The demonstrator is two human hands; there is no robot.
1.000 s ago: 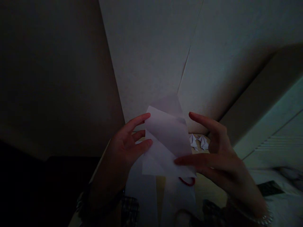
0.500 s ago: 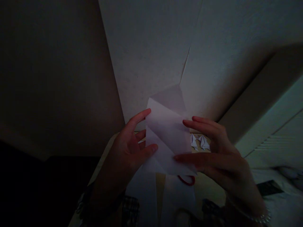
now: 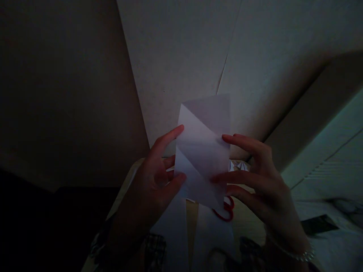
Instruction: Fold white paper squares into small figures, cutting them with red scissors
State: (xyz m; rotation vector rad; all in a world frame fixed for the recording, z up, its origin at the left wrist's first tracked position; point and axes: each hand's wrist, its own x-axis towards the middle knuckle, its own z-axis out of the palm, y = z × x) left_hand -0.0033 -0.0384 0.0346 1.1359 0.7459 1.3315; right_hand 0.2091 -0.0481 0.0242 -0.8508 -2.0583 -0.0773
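A pale wall rises beyond both grips, filling much of the dim view. Beneath them spreads a light wooden counter. Two flat white sheets lie on it, below and between the wrists, a narrow strip of wood showing between them.

The left grip grasps the left edge of a folded white paper, its index fingertip and thumb on the near face. The right grip holds the right side, one fingertip at the upper edge and another digit laid across lower down. The paper is between the two grips, raised above the counter, with a slanting fold line on its face and a corner standing up behind.

Red loops, probably scissor handles, show just under the paper, left of the right grip. Small folded paper pieces sit just behind that grip. A beaded bracelet circles its wrist.
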